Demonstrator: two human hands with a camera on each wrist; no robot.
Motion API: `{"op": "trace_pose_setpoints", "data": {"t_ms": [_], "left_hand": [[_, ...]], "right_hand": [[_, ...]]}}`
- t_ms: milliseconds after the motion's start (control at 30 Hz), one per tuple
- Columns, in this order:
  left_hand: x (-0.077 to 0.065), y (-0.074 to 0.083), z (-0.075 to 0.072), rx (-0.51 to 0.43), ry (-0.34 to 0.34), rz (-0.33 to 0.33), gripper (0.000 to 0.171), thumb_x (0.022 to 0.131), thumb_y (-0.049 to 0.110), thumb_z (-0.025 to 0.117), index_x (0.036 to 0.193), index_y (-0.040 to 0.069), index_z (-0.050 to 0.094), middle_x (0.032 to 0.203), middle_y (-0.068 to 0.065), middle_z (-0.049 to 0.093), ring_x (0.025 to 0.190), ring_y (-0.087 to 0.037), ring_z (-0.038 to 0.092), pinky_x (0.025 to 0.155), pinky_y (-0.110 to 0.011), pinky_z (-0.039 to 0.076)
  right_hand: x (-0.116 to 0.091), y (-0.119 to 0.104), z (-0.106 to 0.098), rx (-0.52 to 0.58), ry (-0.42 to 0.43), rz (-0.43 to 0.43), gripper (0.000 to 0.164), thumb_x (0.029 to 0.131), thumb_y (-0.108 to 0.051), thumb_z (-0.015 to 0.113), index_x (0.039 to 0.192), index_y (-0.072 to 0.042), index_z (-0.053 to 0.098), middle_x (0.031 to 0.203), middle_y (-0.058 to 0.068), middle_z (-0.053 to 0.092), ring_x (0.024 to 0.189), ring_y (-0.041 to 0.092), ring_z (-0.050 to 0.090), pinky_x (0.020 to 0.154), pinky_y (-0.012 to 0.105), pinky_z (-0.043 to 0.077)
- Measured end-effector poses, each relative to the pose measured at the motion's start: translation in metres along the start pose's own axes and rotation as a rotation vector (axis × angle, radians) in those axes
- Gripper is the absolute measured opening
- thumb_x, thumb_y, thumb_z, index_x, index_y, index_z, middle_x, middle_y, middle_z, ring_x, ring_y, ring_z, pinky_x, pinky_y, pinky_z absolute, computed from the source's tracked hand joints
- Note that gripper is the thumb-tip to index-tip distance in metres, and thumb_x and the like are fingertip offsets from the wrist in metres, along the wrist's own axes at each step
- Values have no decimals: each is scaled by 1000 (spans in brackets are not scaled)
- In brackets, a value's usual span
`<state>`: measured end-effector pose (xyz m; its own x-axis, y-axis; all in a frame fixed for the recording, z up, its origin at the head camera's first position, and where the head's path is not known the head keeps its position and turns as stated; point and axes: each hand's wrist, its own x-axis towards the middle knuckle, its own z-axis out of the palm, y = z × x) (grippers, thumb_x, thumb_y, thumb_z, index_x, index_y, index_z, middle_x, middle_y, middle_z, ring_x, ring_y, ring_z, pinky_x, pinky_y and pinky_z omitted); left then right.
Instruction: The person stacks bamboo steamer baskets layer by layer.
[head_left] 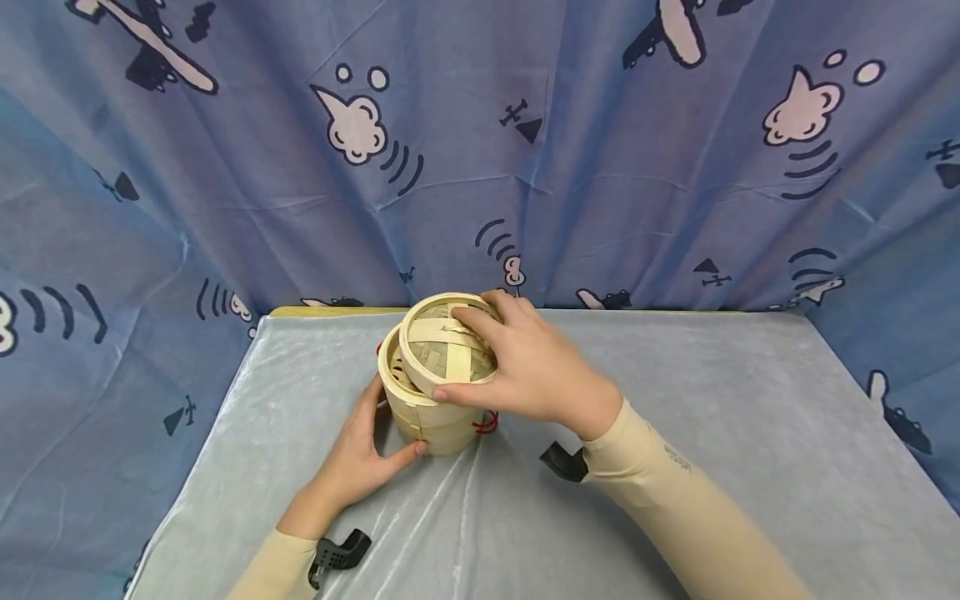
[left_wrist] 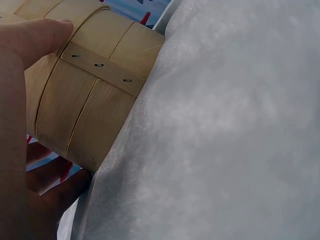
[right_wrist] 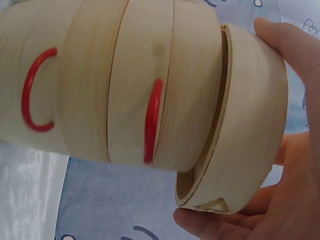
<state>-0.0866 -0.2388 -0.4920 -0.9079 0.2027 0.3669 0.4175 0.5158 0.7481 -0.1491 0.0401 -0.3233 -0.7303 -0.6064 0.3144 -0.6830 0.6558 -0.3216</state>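
Note:
A round bamboo steamer (head_left: 444, 427) of stacked tiers stands on the cloth, with red loop handles (right_wrist: 152, 122) on its side. My left hand (head_left: 355, 460) holds it from the left, thumb in front and fingers round the far side. The woven steamer lid (head_left: 431, 357) is in my right hand (head_left: 534, 363), gripped by its rim between thumb and fingers. The lid sits askew, shifted to the right and back, and the slotted inside of the top tier shows at the left. In the right wrist view a gap parts the lid from the tier's rim.
A pale grey velvety cloth (head_left: 720, 433) covers the table, with creases in front of the steamer. Blue curtains (head_left: 450, 208) printed with planes and clouds hang behind and at both sides. Black wrist mounts (head_left: 341, 552) are worn at both wrists.

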Motion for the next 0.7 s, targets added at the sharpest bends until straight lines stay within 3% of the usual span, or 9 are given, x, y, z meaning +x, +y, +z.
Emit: {"op": "trace_pose_setpoints", "data": {"t_ms": [267,700], "left_hand": [[0,0,0,-16,-8,-3,120,86,33,95,177,28,17,169,-9,41,144,-28,51,118,-58,46],[0,2,0,14,-11,-16,121,86,36,94,177,28,15,168,-9,42,146,-28,50,120,-58,43]], "right_hand": [[7,-9,3,-2,0,-26,97,82,-82,76,152,-16,64,142,16,57,121,32,57,99,52,56],[14,-16,7,-23,-21,-25,95,82,-81,78,151,-17,64,144,15,55,119,31,54,94,49,58]]}}
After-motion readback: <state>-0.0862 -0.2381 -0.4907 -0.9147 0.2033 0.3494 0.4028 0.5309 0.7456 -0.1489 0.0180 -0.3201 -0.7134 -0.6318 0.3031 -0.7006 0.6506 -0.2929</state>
